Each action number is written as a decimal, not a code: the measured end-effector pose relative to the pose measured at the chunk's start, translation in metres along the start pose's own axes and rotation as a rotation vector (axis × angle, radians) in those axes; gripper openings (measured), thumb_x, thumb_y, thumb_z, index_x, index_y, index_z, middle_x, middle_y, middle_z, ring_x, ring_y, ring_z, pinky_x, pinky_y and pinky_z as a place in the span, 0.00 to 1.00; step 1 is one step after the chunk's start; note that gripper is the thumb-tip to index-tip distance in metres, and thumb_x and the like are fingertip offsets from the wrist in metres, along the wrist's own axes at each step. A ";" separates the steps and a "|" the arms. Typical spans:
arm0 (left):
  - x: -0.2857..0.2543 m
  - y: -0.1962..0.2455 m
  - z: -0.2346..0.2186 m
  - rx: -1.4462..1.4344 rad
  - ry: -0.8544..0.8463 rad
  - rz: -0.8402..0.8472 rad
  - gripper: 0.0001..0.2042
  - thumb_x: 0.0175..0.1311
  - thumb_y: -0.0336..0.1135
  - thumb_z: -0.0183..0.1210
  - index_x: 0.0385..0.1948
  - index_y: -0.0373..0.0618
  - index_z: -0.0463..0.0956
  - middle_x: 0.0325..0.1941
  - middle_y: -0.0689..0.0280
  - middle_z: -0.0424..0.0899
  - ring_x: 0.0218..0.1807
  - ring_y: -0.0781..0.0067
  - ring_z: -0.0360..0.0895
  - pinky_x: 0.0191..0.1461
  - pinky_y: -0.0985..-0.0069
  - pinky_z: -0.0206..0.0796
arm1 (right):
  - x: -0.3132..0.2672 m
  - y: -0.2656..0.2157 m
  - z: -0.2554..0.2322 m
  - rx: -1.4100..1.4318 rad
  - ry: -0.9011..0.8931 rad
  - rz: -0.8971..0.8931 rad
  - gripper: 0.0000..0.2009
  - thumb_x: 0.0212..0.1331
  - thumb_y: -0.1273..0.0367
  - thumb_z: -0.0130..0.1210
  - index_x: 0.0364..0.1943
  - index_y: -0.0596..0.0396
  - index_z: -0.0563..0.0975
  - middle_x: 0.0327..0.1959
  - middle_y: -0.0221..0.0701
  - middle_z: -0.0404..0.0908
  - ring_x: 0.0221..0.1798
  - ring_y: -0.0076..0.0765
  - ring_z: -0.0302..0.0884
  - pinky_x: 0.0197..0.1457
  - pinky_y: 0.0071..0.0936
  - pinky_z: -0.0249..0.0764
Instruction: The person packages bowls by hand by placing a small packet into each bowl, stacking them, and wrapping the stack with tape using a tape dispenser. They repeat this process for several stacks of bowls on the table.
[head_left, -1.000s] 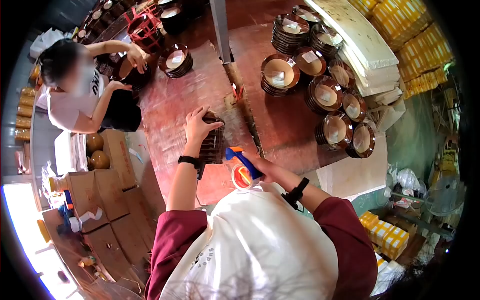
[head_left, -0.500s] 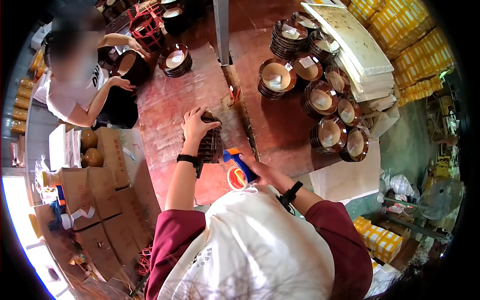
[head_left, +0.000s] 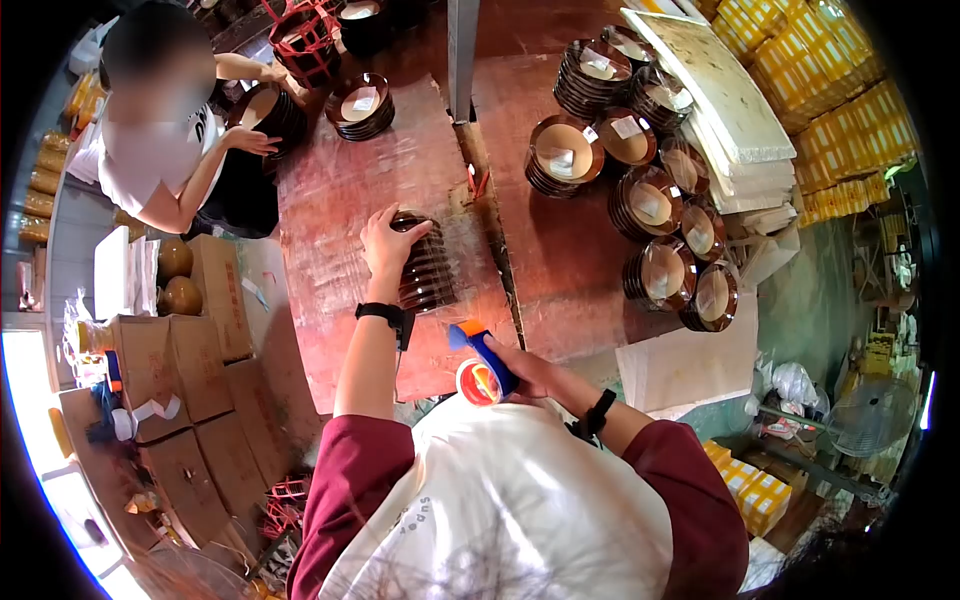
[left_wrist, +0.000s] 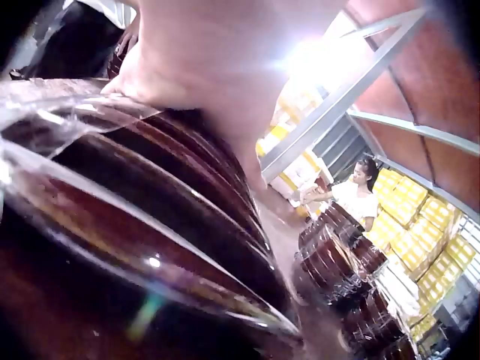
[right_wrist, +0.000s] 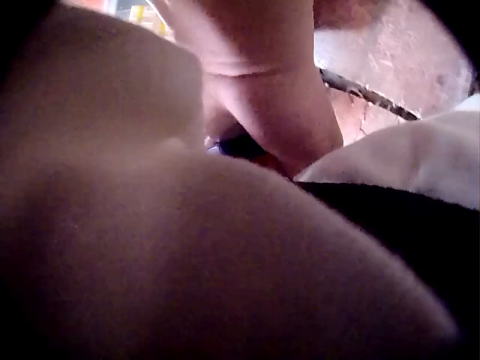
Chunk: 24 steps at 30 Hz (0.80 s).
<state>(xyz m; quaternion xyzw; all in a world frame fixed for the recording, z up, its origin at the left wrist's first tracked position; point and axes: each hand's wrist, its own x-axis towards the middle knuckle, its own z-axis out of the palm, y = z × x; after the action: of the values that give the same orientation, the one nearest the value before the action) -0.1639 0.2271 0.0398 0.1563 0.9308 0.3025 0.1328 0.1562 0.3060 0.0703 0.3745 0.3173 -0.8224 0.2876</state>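
A stack of dark brown glazed bowls (head_left: 428, 270) lies on its side on the red table, with clear film around it in the left wrist view. My left hand (head_left: 386, 246) grips the far end of this stack, thumb on the right and fingers spread over the left. Close in front of my body, my right hand (head_left: 528, 370) holds a blue tape dispenser (head_left: 497, 362) with an orange front and a tape roll. In the right wrist view, cloth and skin hide most of the dispenser.
Several stacks of wrapped bowls (head_left: 565, 155) stand at the right of the table (head_left: 350, 190), beside white foam boards (head_left: 715, 90). A metal post (head_left: 461, 60) rises at the table's middle seam. Another person (head_left: 165, 150) handles bowls at the left. Cartons (head_left: 185, 345) stand at lower left.
The bowl stack under my left hand has turned slightly, so more of its rims show. The dispenser stays near my body. The other person's hands have shifted around a bowl stack.
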 end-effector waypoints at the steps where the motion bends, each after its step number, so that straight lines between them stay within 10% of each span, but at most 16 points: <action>1: -0.001 0.003 0.003 -0.005 0.008 -0.024 0.42 0.42 0.62 0.76 0.64 0.60 0.77 0.72 0.67 0.71 0.75 0.54 0.61 0.72 0.44 0.59 | 0.007 0.000 -0.002 -0.056 0.031 -0.006 0.28 0.71 0.38 0.46 0.37 0.48 0.78 0.24 0.26 0.79 0.23 0.25 0.77 0.27 0.25 0.76; 19: -0.010 0.023 0.009 0.099 0.055 -0.024 0.39 0.43 0.62 0.75 0.62 0.61 0.79 0.72 0.68 0.72 0.74 0.55 0.62 0.71 0.44 0.59 | 0.070 0.006 -0.028 -0.154 -0.031 0.004 0.33 0.66 0.34 0.49 0.51 0.50 0.81 0.42 0.29 0.86 0.43 0.27 0.84 0.51 0.37 0.82; 24: -0.008 0.018 0.009 0.083 0.047 -0.018 0.39 0.43 0.62 0.75 0.62 0.60 0.79 0.71 0.67 0.73 0.74 0.57 0.63 0.71 0.48 0.61 | 0.038 -0.035 -0.006 -0.079 -0.017 0.159 0.28 0.69 0.39 0.51 0.48 0.49 0.80 0.42 0.29 0.86 0.40 0.26 0.85 0.43 0.33 0.84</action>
<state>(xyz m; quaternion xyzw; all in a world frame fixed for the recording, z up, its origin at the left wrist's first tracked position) -0.1501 0.2426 0.0452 0.1460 0.9468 0.2659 0.1070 0.1131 0.3239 0.0476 0.3799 0.3161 -0.7870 0.3692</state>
